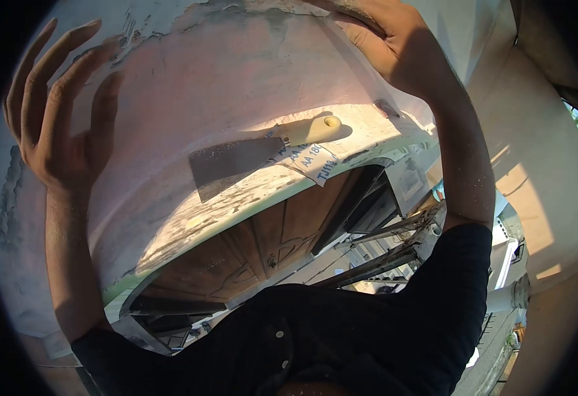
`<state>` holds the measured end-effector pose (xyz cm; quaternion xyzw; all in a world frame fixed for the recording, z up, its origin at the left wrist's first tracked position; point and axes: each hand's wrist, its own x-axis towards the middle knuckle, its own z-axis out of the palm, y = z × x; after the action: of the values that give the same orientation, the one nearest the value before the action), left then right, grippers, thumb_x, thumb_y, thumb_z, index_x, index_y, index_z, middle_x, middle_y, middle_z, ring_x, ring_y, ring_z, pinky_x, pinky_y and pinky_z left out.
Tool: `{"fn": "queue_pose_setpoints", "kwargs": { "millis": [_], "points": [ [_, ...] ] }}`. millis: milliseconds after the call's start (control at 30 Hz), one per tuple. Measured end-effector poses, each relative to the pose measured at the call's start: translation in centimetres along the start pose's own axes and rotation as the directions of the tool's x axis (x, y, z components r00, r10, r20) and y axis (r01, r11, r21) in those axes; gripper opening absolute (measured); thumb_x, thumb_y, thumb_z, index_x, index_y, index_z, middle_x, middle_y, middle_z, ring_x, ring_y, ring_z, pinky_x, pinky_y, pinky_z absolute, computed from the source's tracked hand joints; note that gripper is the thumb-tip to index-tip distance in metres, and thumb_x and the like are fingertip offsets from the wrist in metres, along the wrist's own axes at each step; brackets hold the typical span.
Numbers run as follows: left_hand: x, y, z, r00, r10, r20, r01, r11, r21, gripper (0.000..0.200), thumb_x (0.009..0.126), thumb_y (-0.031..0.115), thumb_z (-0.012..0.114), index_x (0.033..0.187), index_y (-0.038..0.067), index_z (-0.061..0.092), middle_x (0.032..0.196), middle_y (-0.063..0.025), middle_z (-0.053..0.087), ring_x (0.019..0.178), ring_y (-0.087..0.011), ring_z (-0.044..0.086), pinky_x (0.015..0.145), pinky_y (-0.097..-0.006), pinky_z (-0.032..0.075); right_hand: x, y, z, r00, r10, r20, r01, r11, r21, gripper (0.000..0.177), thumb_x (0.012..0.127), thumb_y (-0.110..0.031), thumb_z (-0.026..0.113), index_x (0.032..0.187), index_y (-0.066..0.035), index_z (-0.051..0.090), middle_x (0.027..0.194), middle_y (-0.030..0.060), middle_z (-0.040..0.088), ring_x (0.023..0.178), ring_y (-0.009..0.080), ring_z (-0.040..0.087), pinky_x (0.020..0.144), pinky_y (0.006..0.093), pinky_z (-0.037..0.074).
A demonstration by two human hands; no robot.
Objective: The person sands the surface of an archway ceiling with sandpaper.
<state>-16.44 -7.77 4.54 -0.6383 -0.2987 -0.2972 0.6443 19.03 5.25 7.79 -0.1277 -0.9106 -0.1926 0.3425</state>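
My left hand [64, 122] is raised at the upper left, its fingers spread and slightly curled, holding nothing. My right hand [391, 43] reaches up to the wall [236, 72] at the top edge, thumb and fingers drawn together and pointing left. Its fingertips are partly cut off, and I cannot tell what they hold. Between my arms, a putty knife [236, 165] with a wide blade and cream handle lies on the curved ledge [170, 228]. Under its handle sits a piece of sandpaper [312, 162] with blue print, back side up.
Peeling paint [177, 26] runs along the top of the wall. A small dark reddish piece [386, 109] rests at the ledge's right end. Below the ledge is a brown wooden door [256, 231]. A pipe [510, 297] and a drop to the ground are at the lower right.
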Motion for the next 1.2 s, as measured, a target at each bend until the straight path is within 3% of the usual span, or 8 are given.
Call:
{"fn": "queue_pose_setpoints", "kwargs": {
  "millis": [133,200,400,467,900,1033,1067,1200],
  "points": [
    [3.5,8.2,-0.3,0.932,0.169,0.32,0.043,0.825,-0.563,0.04,0.074,0.03,0.087,0.109,0.015,0.075,0.11,-0.0035,0.073,0.119,-0.0269,0.064,0.113,-0.057,0.04,-2.9,0.5,0.8,0.92,0.374,0.116,-0.387,0.824,0.414,0.041,0.097,-0.012,0.059,0.138,-0.013,0.065,0.146,0.0035,0.062,0.149,0.0255,0.04,0.117,0.0489,0.036],
    [3.5,11.7,1.0,0.899,0.176,0.4,0.176,0.693,-0.699,0.041,0.074,0.034,0.087,0.108,0.015,0.076,0.107,-0.0038,0.072,0.112,-0.0283,0.064,0.112,-0.0534,0.041,-3.9,1.0,0.9,0.716,0.677,0.168,-0.666,0.591,0.456,0.037,0.098,-0.024,0.071,0.13,-0.006,0.067,0.119,0.004,0.071,0.105,0.0151,0.063,0.089,0.0278,0.05],
    [4.7,14.2,3.6,0.707,0.241,0.665,0.39,0.651,-0.651,0.026,0.083,0.031,0.083,0.098,0.011,0.078,0.09,-0.0061,0.074,0.097,-0.0219,0.069,0.103,-0.0437,0.047,-5.6,1.6,2.2,0.716,0.694,0.079,-0.478,0.404,0.78,0.041,0.097,-0.027,0.062,0.126,0.003,0.067,0.104,0.0074,0.071,0.088,0.0099,0.062,0.084,0.0263,0.047],
    [5.9,14.2,3.4,0.371,-0.061,0.927,0.82,0.49,-0.296,0.021,0.087,0.029,0.08,0.095,0.01,0.079,0.079,-0.0088,0.073,0.088,-0.0204,0.07,0.095,-0.0421,0.049,-6.5,2.5,2.5,0.736,0.67,0.095,-0.464,0.398,0.792,0.04,0.098,-0.027,0.062,0.124,0.003,0.066,0.102,0.007,0.071,0.091,0.0102,0.062,0.084,0.0268,0.047],
    [2.5,12.1,-6.5,0.658,-0.2,0.726,0.578,0.752,-0.316,0.067,0.082,0.056,0.077,0.131,0.01,0.068,0.129,-0.0118,0.07,0.132,-0.0332,0.056,0.113,-0.0493,0.039,-7.7,1.7,3.5,0.831,0.522,0.189,-0.253,0.053,0.966,0.044,0.103,-0.019,0.058,0.14,0.004,0.053,0.128,0.0167,0.066,0.112,0.0228,0.068,0.092,0.0385,0.058],
    [0.6,6.8,-6.9,0.695,-0.478,0.538,0.638,0.754,-0.154,0.044,0.093,0.037,0.073,0.127,0.01,0.07,0.134,-0.0099,0.067,0.133,-0.0324,0.055,0.112,-0.0484,0.041,-3.1,0.1,5.2,0.973,0.172,-0.156,-0.145,0.974,0.172,0.037,0.102,-0.019,0.059,0.137,-0.011,0.062,0.138,0.003,0.065,0.137,0.0203,0.054,0.118,0.0436,0.039],
    [0.3,5.3,-6.4,0.699,-0.533,0.476,0.661,0.735,-0.147,0.038,0.096,0.033,0.07,0.127,0.01,0.07,0.134,-0.0094,0.067,0.132,-0.0314,0.056,0.111,-0.0478,0.042,-1.5,-0.7,6.7,0.924,-0.339,-0.179,0.252,0.889,-0.382,0.038,0.101,-0.02,0.061,0.138,-0.015,0.063,0.141,-0.0027,0.064,0.143,0.0188,0.049,0.125,0.0436,0.031],
    [1.2,0.2,-3.6,0.877,-0.463,0.132,0.469,0.883,-0.019,0.029,0.099,0.03,0.068,0.122,0.013,0.073,0.131,-0.0077,0.068,0.128,-0.0288,0.058,0.109,-0.0453,0.043,4.5,-3.6,11.1,0.893,-0.436,-0.115,0.322,0.796,-0.513,0.04,0.098,-0.021,0.06,0.138,-0.027,0.063,0.146,-0.0134,0.059,0.153,0.0158,0.032,0.129,0.0546,0.013]
  ]
}}
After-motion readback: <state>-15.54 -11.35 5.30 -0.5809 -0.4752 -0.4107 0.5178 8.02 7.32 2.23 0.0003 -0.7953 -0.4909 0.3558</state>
